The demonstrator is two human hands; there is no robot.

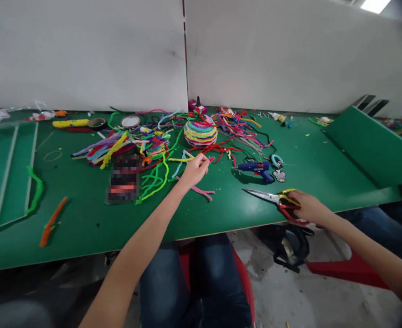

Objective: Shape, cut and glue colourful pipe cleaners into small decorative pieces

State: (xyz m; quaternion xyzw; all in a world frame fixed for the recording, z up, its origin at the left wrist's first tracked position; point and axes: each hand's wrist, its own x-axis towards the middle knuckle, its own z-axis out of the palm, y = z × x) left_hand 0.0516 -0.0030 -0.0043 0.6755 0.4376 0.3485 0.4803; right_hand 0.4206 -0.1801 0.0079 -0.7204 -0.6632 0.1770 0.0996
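Scissors [271, 197] partly behind right hand [307, 207]

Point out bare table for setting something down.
Right: the table between the keychain and the slanted green board. Front left: between the orange fuzzy stick and the left forearm, nearly bare, just specks. Crowded: back middle, around the striped ball, with fuzzy sticks heaped either side.

No words legible; no numbers or signs either.
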